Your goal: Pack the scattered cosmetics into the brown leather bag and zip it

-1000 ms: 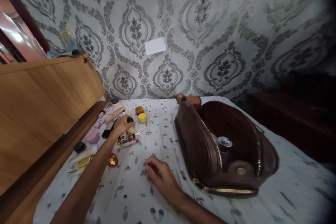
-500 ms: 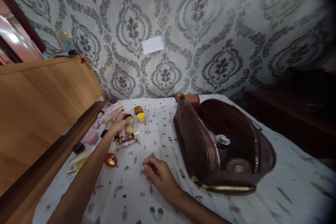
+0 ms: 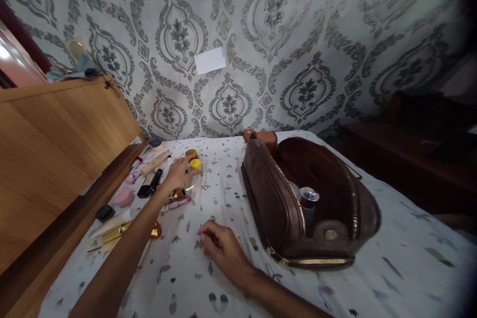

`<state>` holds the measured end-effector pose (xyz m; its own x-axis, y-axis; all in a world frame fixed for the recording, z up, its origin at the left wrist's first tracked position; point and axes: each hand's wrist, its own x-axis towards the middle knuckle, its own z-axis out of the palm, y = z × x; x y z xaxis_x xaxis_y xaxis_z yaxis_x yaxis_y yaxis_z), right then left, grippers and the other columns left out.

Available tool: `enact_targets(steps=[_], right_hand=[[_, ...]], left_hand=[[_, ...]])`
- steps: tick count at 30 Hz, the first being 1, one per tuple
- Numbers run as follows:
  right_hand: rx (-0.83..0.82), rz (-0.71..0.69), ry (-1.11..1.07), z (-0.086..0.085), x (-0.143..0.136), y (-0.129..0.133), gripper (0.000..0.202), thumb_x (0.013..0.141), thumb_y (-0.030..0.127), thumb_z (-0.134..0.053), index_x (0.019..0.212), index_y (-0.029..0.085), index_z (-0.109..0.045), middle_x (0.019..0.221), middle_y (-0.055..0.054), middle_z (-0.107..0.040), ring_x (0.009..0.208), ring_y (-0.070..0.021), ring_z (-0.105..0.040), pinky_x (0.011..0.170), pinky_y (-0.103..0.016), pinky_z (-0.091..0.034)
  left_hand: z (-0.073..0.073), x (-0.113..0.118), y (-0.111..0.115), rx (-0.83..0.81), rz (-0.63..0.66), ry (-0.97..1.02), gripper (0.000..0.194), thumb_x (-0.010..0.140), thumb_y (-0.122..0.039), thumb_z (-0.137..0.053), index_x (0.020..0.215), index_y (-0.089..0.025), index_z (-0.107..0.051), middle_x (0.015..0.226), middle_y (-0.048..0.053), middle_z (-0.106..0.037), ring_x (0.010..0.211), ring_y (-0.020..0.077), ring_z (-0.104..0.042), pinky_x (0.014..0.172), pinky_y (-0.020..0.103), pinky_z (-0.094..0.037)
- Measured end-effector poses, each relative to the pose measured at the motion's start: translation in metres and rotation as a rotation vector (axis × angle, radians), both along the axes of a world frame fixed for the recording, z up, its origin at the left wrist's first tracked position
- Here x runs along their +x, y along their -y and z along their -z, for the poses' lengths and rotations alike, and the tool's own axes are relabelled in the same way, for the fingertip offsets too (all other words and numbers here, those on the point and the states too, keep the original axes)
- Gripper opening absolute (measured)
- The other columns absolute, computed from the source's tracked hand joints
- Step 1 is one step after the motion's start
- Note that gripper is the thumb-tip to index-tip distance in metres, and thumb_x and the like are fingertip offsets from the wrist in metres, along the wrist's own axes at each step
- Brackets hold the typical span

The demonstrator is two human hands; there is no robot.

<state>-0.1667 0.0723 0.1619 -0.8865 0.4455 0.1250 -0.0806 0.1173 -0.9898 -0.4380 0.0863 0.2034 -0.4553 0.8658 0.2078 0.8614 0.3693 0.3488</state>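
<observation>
Carefully, a person's left hand (image 3: 178,175) reaches over scattered cosmetics (image 3: 149,185) on a patterned cloth (image 3: 219,194), thumb and forefinger parted near a yellow-lidded jar (image 3: 196,164); whether they grip anything cannot be told. The jar sits just beside a gold-lidded jar (image 3: 191,153). Nearer the camera, the right hand (image 3: 223,251) shows loosely curled fingers beside an open brown bag (image 3: 268,203) containing a silver-capped bottle (image 3: 310,196).

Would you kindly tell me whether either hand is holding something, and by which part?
The left hand is at the yellow-lidded jar, but its palm is hidden, so a hold cannot be told. The loosely curled right hand shows nothing held.
</observation>
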Motion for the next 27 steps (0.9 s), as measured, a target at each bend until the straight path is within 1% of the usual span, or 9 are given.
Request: enact_targets(steps=[5,8,11,14,17,20,22,24,27], right_hand=[[-0.011,-0.011,-0.004,0.000,0.000,0.000,0.013,0.087,0.028,-0.050,0.082,0.018,-0.056,0.062,0.004,-0.049,0.057,-0.0105,-0.049,0.055,-0.021,-0.036],[-0.007,-0.007,-0.026,0.001,0.000,0.000,0.014,0.087,0.030,-0.051,0.082,0.018,-0.056,0.061,0.004,-0.049,0.057,-0.0109,-0.049,0.055,-0.022,-0.035],[-0.028,0.000,-0.017,0.002,0.000,0.000,0.015,0.087,0.032,-0.053,0.082,0.018,-0.057,0.061,0.004,-0.050,0.057,-0.0112,-0.050,0.054,-0.022,-0.035],[-0.155,0.004,-0.032,0.003,-0.002,-0.001,0.023,0.088,0.041,-0.055,0.086,0.018,-0.057,0.067,0.003,-0.054,0.057,-0.0107,-0.052,0.053,-0.021,-0.037],[-0.320,0.029,-0.081,0.002,-0.004,-0.005,0.040,0.085,0.057,-0.059,0.098,0.019,-0.058,0.075,0.001,-0.057,0.058,-0.0107,-0.055,0.051,-0.022,-0.039],[-0.493,0.059,-0.112,-0.003,-0.005,-0.010,0.063,0.078,0.068,-0.063,0.118,0.020,-0.055,0.090,-0.003,-0.062,0.066,-0.0138,-0.063,0.051,-0.022,-0.042],[-0.610,0.066,-0.133,-0.007,-0.005,-0.012,0.072,0.076,0.072,-0.065,0.126,0.022,-0.051,0.098,-0.006,-0.065,0.071,-0.0160,-0.066,0.052,-0.023,-0.042],[-0.688,0.069,-0.161,-0.011,-0.005,-0.013,0.070,0.075,0.074,-0.064,0.122,0.023,-0.054,0.100,-0.006,-0.066,0.073,-0.0172,-0.067,0.051,-0.023,-0.041],[-0.746,0.057,-0.199,-0.016,-0.004,-0.014,0.065,0.073,0.076,-0.065,0.106,0.020,-0.060,0.097,-0.006,-0.068,0.072,-0.0173,-0.067,0.052,-0.023,-0.041]], left_hand=[[0.002,0.007,-0.016,0.052,0.031,0.051,0.041,0.085,-0.031,-0.060,0.125,-0.021,-0.062,0.126,0.011,-0.065,0.121,0.0325,-0.052,0.108,0.046,-0.035],[-0.001,0.005,-0.014,0.111,0.017,0.121,0.038,0.085,-0.034,-0.059,0.120,-0.020,-0.063,0.116,0.011,-0.068,0.115,0.0316,-0.056,0.105,0.045,-0.039],[-0.009,0.009,-0.004,0.179,0.049,0.219,0.042,0.085,-0.040,-0.057,0.120,-0.018,-0.062,0.113,0.011,-0.067,0.109,0.0291,-0.059,0.099,0.042,-0.044],[-0.018,0.023,0.011,0.229,0.118,0.350,0.047,0.085,-0.044,-0.054,0.123,-0.017,-0.059,0.113,0.011,-0.067,0.106,0.0264,-0.061,0.095,0.038,-0.047],[-0.026,0.044,0.029,0.254,0.203,0.509,0.051,0.087,-0.048,-0.053,0.127,-0.017,-0.057,0.115,0.010,-0.067,0.107,0.0247,-0.062,0.093,0.033,-0.048],[-0.030,0.065,0.047,0.284,0.293,0.779,0.052,0.085,-0.047,-0.062,0.128,-0.018,-0.058,0.122,0.010,-0.065,0.112,0.0250,-0.060,0.095,0.031,-0.046],[-0.030,0.077,0.058,0.283,0.323,0.900,0.051,0.083,-0.044,-0.068,0.126,-0.020,-0.061,0.124,0.010,-0.064,0.112,0.0251,-0.059,0.095,0.030,-0.045],[-0.029,0.088,0.066,0.265,0.340,0.924,0.047,0.083,-0.043,-0.069,0.125,-0.022,-0.062,0.122,0.008,-0.064,0.110,0.0244,-0.059,0.093,0.029,-0.045],[-0.026,0.100,0.074,0.253,0.384,0.955,0.046,0.083,-0.043,-0.070,0.123,-0.023,-0.064,0.113,0.006,-0.066,0.105,0.0232,-0.059,0.091,0.029,-0.046]])
